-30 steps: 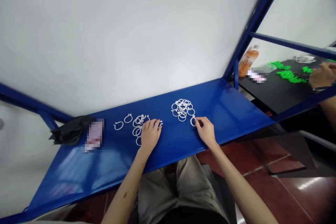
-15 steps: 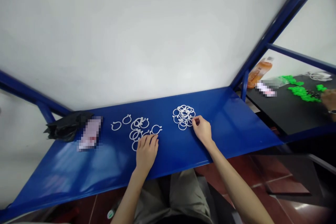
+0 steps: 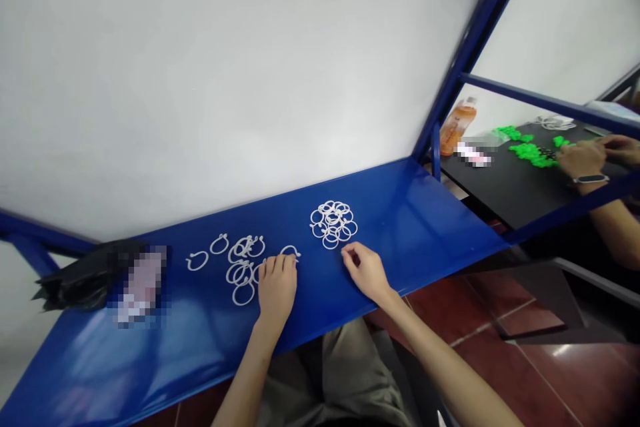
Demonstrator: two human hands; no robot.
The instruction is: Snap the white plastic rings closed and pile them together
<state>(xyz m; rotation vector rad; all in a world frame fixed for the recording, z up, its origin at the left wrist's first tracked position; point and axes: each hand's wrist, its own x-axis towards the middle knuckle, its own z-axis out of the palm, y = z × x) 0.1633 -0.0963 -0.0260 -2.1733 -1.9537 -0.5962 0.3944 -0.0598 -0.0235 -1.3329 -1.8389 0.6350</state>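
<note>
White open rings with small knobbed ends (image 3: 243, 292) lie loosely scattered on the left of the blue table. My left hand (image 3: 277, 283) rests palm down at the right side of this group, its fingers laid flat over part of it. One ring (image 3: 290, 251) shows just beyond those fingertips. Farther right is an overlapping pile of white rings (image 3: 331, 237). My right hand (image 3: 367, 270) is just below and right of the pile, apart from it, with thumb and fingers curled together; no ring shows in them.
The blue table (image 3: 200, 340) meets a white wall behind. A black plastic bag (image 3: 85, 277) and a blurred pale packet (image 3: 145, 280) lie at the left. Beyond the blue frame, another person's hands (image 3: 583, 159) are over a black table with green pieces (image 3: 533, 153) and an orange bottle (image 3: 459, 125).
The view has turned to the right, bringing the other person's hands further in. My right hand has drawn back from the ring pile. My left hand stays over the loose rings.
</note>
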